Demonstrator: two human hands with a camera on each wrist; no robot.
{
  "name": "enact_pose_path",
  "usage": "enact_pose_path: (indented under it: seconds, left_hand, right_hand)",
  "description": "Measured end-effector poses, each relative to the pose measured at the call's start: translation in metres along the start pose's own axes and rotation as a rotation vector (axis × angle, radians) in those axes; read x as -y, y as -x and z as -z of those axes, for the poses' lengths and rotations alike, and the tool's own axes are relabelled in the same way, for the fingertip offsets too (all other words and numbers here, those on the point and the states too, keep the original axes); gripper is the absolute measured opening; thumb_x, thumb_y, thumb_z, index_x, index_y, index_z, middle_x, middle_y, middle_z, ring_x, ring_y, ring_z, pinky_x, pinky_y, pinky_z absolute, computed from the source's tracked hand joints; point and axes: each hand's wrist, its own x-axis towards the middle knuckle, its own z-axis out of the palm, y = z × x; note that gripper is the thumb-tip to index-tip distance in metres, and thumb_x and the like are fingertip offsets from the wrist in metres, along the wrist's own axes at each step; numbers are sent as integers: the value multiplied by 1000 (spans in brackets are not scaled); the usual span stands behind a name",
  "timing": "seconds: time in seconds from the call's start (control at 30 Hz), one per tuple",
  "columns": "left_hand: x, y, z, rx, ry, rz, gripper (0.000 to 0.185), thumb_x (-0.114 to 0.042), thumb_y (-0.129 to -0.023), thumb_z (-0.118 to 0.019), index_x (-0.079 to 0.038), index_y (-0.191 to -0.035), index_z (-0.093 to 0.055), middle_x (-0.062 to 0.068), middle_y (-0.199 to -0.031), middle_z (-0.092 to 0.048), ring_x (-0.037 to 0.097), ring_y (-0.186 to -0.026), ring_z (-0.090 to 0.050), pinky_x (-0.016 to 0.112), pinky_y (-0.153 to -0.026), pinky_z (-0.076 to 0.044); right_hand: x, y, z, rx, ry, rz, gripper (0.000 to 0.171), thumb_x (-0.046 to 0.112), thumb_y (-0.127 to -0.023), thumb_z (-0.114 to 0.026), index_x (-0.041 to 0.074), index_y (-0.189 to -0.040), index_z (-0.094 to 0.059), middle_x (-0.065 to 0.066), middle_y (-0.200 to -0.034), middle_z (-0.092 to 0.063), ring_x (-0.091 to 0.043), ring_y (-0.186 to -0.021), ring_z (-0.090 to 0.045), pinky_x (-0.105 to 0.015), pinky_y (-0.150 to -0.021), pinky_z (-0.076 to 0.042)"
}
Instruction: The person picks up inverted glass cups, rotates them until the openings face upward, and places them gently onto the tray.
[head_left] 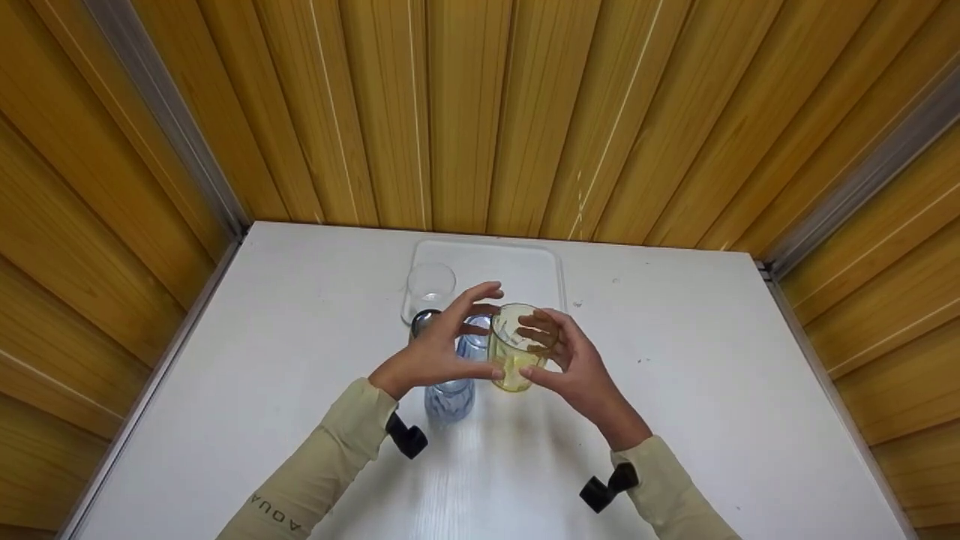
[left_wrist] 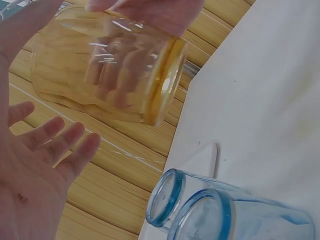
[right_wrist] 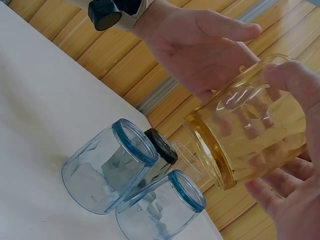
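A yellow see-through glass (head_left: 511,369) is held over the table in my right hand (head_left: 581,375), thumb on the near side and fingers round the far side. Its thick-banded end points down and its wide rim up. My left hand (head_left: 436,356) is spread beside it, thumb tip close to the glass and fingers straight. Below stand two blue glasses, the nearer blue glass (right_wrist: 90,172) and another blue glass (right_wrist: 150,215), thick bands on top. A dark glass (right_wrist: 161,147) stands behind them, partly hidden.
A clear glass (head_left: 431,285) stands on a white tray (head_left: 521,262) at the back of the white table (head_left: 690,360). Wood-patterned walls (head_left: 465,112) close in the far side and both flanks. A black camera mount (head_left: 409,436) sits at the left wrist.
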Motion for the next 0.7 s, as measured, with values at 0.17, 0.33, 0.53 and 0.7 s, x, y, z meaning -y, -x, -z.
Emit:
enact_pose_path:
  seconds: [0.17, 0.33, 0.53, 0.7]
  left_hand:
    - [6, 3, -7, -21, 24, 35, 96, -28, -71, -87, -33, -146, -27, -7, -147, -38, 12, -135, -43, 32, -104, -47]
    - [8, 2, -13, -28, 19, 40, 89, -29, -72, -86, -29, -143, -32, -6, -142, -42, 12, -131, -46, 31, -105, -46]
    - [7, 0, -14, -39, -15, 38, 85, -23, -74, -84, -23, -142, -34, -1, -138, -47, 14, -126, -50, 33, -106, -45]
    - [-3, 2, -7, -19, -63, 36, 80, -19, -75, -83, -19, -142, -38, 1, -135, -51, 16, -123, -51, 36, -104, -46]
  right_hand:
    - [2, 0, -1, -36, -125, 17, 72, 2, -81, -75, 10, -141, -35, -8, -143, -49, -22, -135, -48, -26, -105, -44]
    - [2, -1, -3, -38, -221, 40, 70, -1, -82, -72, 7, -139, -32, -12, -144, -46, -26, -136, -46, -27, -102, -48]
    - [1, -2, -3, -19, -258, 44, 71, -3, -83, -69, 7, -140, -28, -14, -146, -42, -29, -138, -43, -28, -104, -47]
    - [4, -1, 3, 26, -168, 39, 82, 1, -83, -71, 20, -149, -25, -5, -153, -36, -26, -140, -39, -31, -109, -41]
